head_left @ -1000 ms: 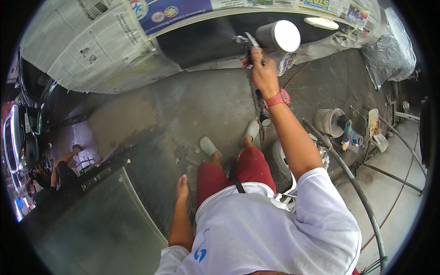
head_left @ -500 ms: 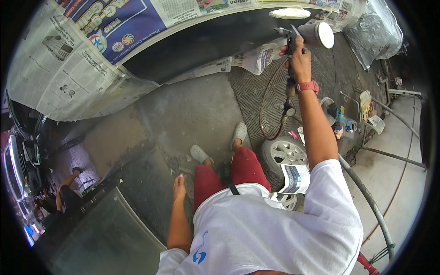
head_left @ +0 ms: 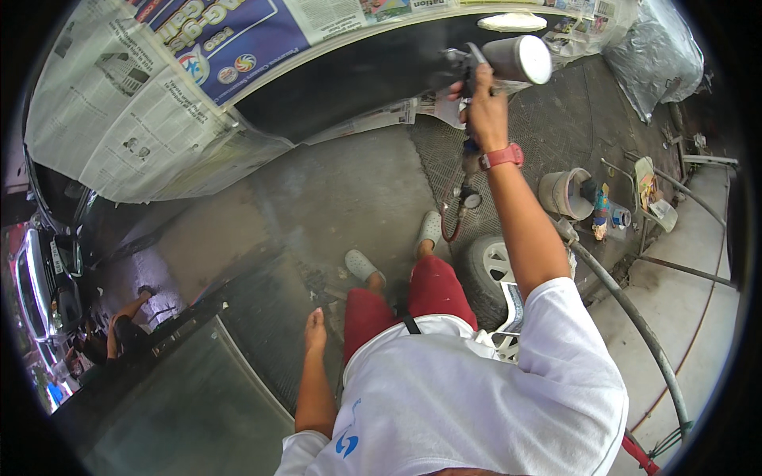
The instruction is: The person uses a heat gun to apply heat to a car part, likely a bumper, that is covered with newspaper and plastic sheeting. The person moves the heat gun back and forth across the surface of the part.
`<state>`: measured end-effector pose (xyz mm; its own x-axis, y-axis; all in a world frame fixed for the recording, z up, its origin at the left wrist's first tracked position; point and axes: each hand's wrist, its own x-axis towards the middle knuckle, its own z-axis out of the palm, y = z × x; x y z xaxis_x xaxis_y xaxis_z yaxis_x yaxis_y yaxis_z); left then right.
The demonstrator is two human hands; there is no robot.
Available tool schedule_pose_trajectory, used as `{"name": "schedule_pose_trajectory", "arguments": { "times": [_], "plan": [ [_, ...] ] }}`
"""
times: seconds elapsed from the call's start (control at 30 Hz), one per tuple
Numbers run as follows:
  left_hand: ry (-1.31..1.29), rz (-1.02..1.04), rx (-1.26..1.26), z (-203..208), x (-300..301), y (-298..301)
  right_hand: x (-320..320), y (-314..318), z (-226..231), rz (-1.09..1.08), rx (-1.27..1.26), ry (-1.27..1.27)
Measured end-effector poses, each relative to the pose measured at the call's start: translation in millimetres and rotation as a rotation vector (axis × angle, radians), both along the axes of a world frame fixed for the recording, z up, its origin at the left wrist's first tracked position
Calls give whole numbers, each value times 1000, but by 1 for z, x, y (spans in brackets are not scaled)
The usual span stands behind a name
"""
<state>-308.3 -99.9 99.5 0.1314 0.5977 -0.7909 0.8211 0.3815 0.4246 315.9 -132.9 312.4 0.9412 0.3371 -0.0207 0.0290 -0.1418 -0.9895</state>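
My right hand, with a red watch on the wrist, is wrapped round the grip of a spray gun. A pale cylindrical paint cup with a white end sticks out to the right of the gun. Just beyond the gun's nozzle lies a glossy black car panel, apart from it. From the grip hang an air hose and a round pressure gauge. My left hand hangs beside my left thigh, fingers stretched out, with nothing in it.
Newspaper masking covers the car around the panel. On my right are wheels, a dirty bucket, a bottle and a curved metal pipe. A dark panel stands lower left; another person sits farther left.
My right hand has moved left along the black panel with the spray gun, and the hose and gauge have swung left too. My left hand stays hanging at my side.
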Motion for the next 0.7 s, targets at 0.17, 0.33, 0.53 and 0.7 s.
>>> {"name": "schedule_pose_trajectory", "arguments": {
  "times": [0.17, 0.33, 0.53, 0.7],
  "plan": [
    [-18, 55, 9, 0, -25, 5, -84, 61, -6, 199, 10, 19],
    [-32, 96, 20, 7, -49, 0, -153, 121, -23, 312, 35, 22],
    [27, 129, 17, -3, -91, -7, -217, 183, -38, 386, 16, -97],
    [0, 197, -51, 16, -99, -12, -228, 193, -13, 594, 30, 124]
  ]
}}
